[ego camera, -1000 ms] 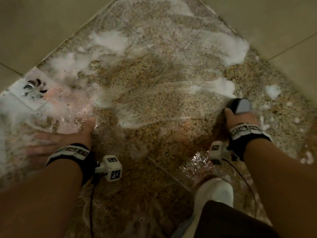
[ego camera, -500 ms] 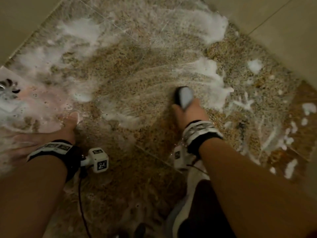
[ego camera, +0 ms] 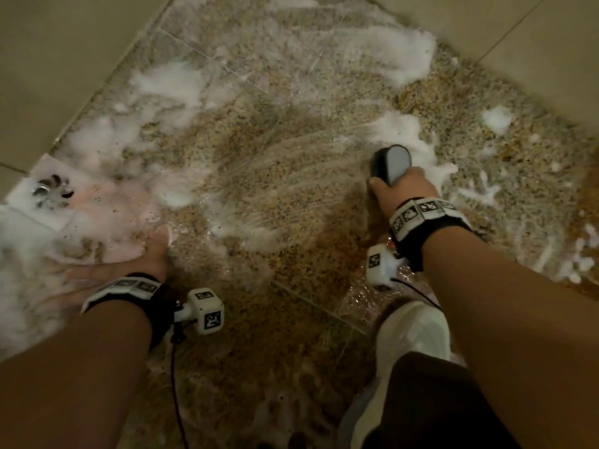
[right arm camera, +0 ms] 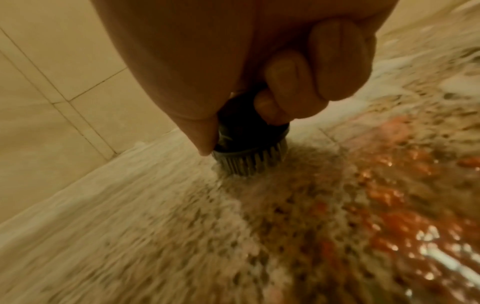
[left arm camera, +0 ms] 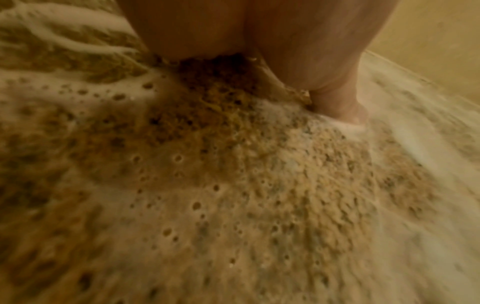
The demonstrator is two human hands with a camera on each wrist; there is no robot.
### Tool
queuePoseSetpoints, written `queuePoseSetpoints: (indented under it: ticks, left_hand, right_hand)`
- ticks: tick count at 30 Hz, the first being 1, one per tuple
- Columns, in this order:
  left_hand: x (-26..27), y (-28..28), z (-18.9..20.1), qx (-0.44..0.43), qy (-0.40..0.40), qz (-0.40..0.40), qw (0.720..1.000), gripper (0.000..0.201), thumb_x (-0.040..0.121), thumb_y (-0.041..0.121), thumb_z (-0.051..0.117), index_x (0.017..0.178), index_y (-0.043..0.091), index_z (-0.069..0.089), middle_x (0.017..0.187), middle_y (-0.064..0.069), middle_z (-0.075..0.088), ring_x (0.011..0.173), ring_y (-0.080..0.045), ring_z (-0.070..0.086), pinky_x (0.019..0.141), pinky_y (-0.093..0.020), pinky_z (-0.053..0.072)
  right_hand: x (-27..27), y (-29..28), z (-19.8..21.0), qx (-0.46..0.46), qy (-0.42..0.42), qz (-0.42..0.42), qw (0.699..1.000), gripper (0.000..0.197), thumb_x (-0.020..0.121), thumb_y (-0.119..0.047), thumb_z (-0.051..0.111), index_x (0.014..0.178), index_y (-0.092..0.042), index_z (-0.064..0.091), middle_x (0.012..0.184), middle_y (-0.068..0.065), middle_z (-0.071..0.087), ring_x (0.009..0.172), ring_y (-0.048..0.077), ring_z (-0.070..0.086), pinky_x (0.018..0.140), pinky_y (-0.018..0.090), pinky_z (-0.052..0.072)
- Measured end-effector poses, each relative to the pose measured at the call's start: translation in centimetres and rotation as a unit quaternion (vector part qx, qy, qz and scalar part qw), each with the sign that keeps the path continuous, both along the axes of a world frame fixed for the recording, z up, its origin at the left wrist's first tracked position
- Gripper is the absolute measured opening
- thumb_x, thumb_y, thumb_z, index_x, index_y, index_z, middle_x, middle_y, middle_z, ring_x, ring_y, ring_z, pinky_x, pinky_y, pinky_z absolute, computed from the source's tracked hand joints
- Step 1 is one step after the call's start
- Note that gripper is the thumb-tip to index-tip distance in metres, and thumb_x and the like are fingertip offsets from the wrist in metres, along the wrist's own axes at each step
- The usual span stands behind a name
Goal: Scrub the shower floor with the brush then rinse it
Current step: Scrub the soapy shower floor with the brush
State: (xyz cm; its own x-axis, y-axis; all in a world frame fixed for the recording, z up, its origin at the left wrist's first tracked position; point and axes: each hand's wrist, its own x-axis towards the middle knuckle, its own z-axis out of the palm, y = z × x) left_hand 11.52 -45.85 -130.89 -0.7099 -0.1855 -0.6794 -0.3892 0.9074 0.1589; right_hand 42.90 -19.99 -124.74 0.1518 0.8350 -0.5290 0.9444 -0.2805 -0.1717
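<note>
brush (ego camera: pixel 390 163): stiff, light, soapy-slick, we are gripping its top | right hand (ego camera: pixel 403 189) fingers (right arm camera: pixel 335 61) clamped round it | left hand (ego camera: pixel 107 273) fingers flat, bracing on floor (ego camera: pixel 259 176)

no readable text, labels or numbers.

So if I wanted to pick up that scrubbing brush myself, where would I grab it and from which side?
Probably by the brush's rounded grey-and-black body, coming down from above, as the right hand grips it now. Its bristles point down onto the wet shower floor, so only the top and sides are free. The right wrist view shows the fingers curled around the dark body above the bristles.
</note>
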Motion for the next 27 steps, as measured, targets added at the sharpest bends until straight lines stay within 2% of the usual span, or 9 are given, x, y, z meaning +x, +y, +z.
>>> queuePoseSetpoints:
  ticks: [3,5,8,11,14,18,22,24,27]
  left_hand:
    - [0.5,1.2,2.0,0.022,-0.068,-0.030,0.997,0.154,0.041,0.109,0.043,0.163,0.019,0.020,0.164,-0.017,0.029,0.126,-0.048,0.052,0.097,-0.059,0.049]
    - [0.4,1.0,2.3,-0.001,-0.046,-0.045,0.998,0.149,0.054,0.104,0.048,0.165,0.016,0.003,0.170,-0.016,0.013,0.141,-0.047,0.038,0.109,-0.061,0.040]
    - [0.2,0.3,2.5,-0.080,-0.002,-0.050,0.996,0.160,0.046,0.107,0.052,0.161,0.022,-0.020,0.170,-0.016,-0.016,0.155,-0.048,0.003,0.120,-0.071,0.016]
    - [0.0,-1.1,2.8,-0.091,0.007,-0.061,0.994,0.150,0.055,0.098,0.062,0.161,0.029,-0.019,0.168,-0.015,-0.023,0.155,-0.045,-0.009,0.121,-0.069,0.009]
    - [-0.8,-3.7,2.8,-0.050,0.028,-0.053,0.997,0.111,0.075,0.076,0.067,0.161,0.045,0.003,0.171,-0.003,-0.011,0.155,-0.041,0.001,0.123,-0.061,0.017]
    - [-1.8,-7.9,2.3,0.043,0.076,-0.004,0.996,0.066,0.086,0.054,0.057,0.150,0.050,0.040,0.169,0.008,0.015,0.153,-0.034,0.020,0.123,-0.054,0.025]
    - [-1.4,-8.6,3.3,0.049,0.101,-0.040,0.993,0.054,0.101,0.043,0.054,0.153,0.044,0.041,0.167,0.007,0.020,0.153,-0.032,0.015,0.125,-0.047,0.014]
    - [-1.3,-9.0,3.6,0.063,0.097,-0.048,0.992,0.055,0.102,0.036,0.054,0.155,0.040,0.040,0.168,0.006,0.024,0.155,-0.030,0.016,0.127,-0.043,0.008]
    - [-1.0,-9.3,4.7,0.128,0.090,0.013,0.988,0.054,0.097,0.023,0.054,0.150,0.033,0.049,0.157,-0.001,0.047,0.143,-0.031,0.043,0.121,-0.047,0.033]
  right_hand:
    - [-2.3,-0.8,0.3,-0.020,-0.006,0.027,0.999,0.076,0.094,-0.057,0.058,0.142,-0.003,0.034,0.124,0.021,0.062,0.089,0.035,0.058,0.071,0.040,0.046]
    - [-6.4,-2.8,0.0,-0.033,0.007,0.113,0.993,0.079,0.095,-0.057,0.058,0.147,-0.004,0.031,0.124,0.019,0.063,0.098,0.036,0.063,0.077,0.040,0.050]
    - [-14.0,-7.7,-1.3,-0.051,0.004,0.300,0.953,0.075,0.095,-0.057,0.055,0.148,-0.009,0.031,0.096,0.009,0.064,0.071,0.028,0.056,0.067,0.036,0.051]
    - [-19.5,-12.3,-1.9,-0.085,0.005,0.474,0.877,0.060,0.098,-0.048,0.053,0.144,-0.015,0.032,0.087,0.006,0.062,0.063,0.026,0.052,0.063,0.038,0.052]
    - [-21.3,-14.8,-0.7,-0.099,-0.018,0.616,0.782,0.058,0.099,-0.045,0.051,0.145,-0.018,0.028,0.077,0.004,0.053,0.062,0.026,0.055,0.062,0.038,0.050]
    - [-23.8,-14.7,-0.2,-0.073,-0.052,0.771,0.630,0.061,0.098,-0.052,0.050,0.145,-0.016,0.031,0.102,0.010,0.065,0.083,0.033,0.065,0.072,0.041,0.055]
    - [-32.4,-11.1,-2.5,-0.008,0.032,0.732,0.681,0.072,0.093,-0.062,0.056,0.147,-0.017,0.038,0.131,0.013,0.061,0.108,0.035,0.063,0.090,0.039,0.051]
    - [-36.0,-10.4,-3.0,0.022,0.006,0.722,0.692,0.077,0.093,-0.062,0.057,0.149,-0.012,0.037,0.132,0.013,0.060,0.106,0.033,0.063,0.086,0.039,0.054]
    - [-33.0,-13.7,-3.3,-0.015,0.022,0.773,0.634,0.069,0.094,-0.058,0.057,0.147,-0.017,0.039,0.114,0.008,0.067,0.093,0.029,0.067,0.076,0.036,0.056]
